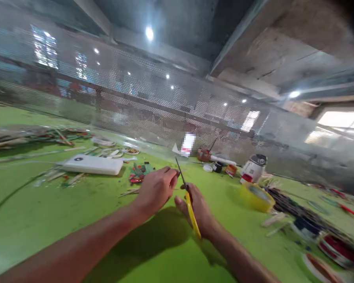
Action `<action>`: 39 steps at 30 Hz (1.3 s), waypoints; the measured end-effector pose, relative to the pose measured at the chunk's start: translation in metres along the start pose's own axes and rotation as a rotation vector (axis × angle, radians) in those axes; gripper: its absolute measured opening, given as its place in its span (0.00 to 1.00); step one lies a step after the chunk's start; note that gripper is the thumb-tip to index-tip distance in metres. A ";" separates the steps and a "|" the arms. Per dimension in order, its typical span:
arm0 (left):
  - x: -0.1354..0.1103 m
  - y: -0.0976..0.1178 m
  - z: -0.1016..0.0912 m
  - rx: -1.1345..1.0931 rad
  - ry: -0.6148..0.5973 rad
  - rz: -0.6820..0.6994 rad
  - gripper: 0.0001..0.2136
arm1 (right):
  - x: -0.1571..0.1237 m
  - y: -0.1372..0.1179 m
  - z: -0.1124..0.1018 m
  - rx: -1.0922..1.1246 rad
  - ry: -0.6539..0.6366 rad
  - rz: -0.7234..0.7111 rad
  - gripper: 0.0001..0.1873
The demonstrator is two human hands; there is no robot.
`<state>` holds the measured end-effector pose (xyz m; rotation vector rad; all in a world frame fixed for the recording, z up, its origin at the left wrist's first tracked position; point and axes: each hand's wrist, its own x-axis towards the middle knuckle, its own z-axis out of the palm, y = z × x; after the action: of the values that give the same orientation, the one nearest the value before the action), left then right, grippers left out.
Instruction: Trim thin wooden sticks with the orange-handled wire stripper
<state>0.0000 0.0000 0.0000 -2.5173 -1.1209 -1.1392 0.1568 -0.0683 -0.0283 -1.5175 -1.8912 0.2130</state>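
Observation:
My right hand (200, 206) is closed round a pair of scissors (191, 214) with yellow handles, its dark blades pointing up and away from me. Close beside the blades, my left hand (157, 186) is closed in a pinch. Whatever lies between its fingertips is too small and blurred to name. Just beyond the left wrist is a small pile of green, red and dark scraps (140, 172) on the green tabletop (106, 212). Some thin sticks (129, 192) lie near that wrist.
A white power bank (92, 164) lies at left, before a heap of sticks (47, 135). At right are a yellow tape roll (257, 197), a white container (253, 168), small paint pots (230, 170) and a dark red tub (338, 247). Perforated mesh (153, 98) rises behind.

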 end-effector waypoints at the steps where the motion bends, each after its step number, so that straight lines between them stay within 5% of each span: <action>1: 0.000 0.000 0.000 -0.001 -0.003 0.000 0.08 | 0.001 0.001 0.001 -0.007 0.004 0.002 0.18; 16: -0.003 0.006 -0.001 0.016 0.012 0.059 0.09 | 0.003 0.011 0.006 -0.024 0.115 0.043 0.10; 25: -0.003 0.007 0.000 0.064 0.057 0.083 0.09 | 0.009 0.017 0.004 0.062 0.097 -0.019 0.17; 39: -0.005 0.011 -0.002 0.081 0.017 0.104 0.09 | 0.006 0.014 0.003 0.040 0.140 0.000 0.10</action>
<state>0.0042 -0.0115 -0.0006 -2.4678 -0.9978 -1.0652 0.1663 -0.0580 -0.0354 -1.4671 -1.7667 0.1406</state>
